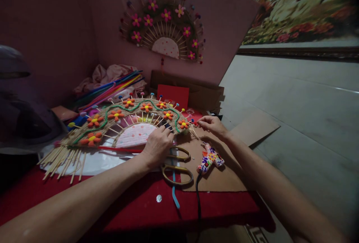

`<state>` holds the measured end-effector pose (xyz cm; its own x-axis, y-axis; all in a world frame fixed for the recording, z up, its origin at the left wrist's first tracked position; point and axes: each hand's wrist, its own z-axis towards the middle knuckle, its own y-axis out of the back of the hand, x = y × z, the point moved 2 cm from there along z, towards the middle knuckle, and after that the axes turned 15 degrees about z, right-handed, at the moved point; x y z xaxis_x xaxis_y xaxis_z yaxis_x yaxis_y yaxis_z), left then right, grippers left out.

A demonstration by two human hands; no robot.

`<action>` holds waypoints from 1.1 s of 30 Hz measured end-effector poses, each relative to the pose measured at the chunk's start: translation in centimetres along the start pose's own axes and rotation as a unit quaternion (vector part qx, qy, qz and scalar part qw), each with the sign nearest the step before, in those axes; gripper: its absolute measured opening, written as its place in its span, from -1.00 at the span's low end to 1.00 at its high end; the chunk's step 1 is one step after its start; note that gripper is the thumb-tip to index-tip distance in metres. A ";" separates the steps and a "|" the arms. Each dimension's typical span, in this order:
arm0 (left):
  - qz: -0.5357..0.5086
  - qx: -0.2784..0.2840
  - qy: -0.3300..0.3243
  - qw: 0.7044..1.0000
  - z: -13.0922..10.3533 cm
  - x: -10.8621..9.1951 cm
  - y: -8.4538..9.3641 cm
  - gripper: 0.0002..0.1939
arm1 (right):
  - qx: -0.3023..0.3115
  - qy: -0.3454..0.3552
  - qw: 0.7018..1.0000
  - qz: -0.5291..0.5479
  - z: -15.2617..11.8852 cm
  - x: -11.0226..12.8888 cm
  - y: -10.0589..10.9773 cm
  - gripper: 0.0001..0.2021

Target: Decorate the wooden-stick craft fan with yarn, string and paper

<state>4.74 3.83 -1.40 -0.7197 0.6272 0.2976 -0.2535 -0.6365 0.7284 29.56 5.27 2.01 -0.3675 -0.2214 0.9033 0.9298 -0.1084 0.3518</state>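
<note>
Partly behind left hand (158, 145): scissors (179, 167)

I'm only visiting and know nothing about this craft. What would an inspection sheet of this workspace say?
Surface: red cloth, partly covered by brown cardboard.
Job's things: half-round fan with orange flowers; wooden sticks jut from its left end.
Clutter: brass-handled scissors, pale blue strip, red card, coloured stems.
Hands: left hand at the fan's lower edge, fingers curled; right hand by its right end, anything held too small to tell.
Cables: black cord from a flower-patterned, gun-shaped tool; far end not visible.
Surroundings: pink-flowered fan on a pink wall; framed picture at right.
</note>
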 end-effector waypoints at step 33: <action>0.004 0.022 0.005 1.000 0.0 0.0 0.1 -0.80 | -0.007 0.023 0.996 -0.084 0.7 -0.9 -0.2 -0.74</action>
<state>4.72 3.79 -1.34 -0.7275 0.6181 0.2978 -0.2196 -0.6209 0.7525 29.77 6.22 1.28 -0.5192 -0.2437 0.8191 0.8546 -0.1607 0.4939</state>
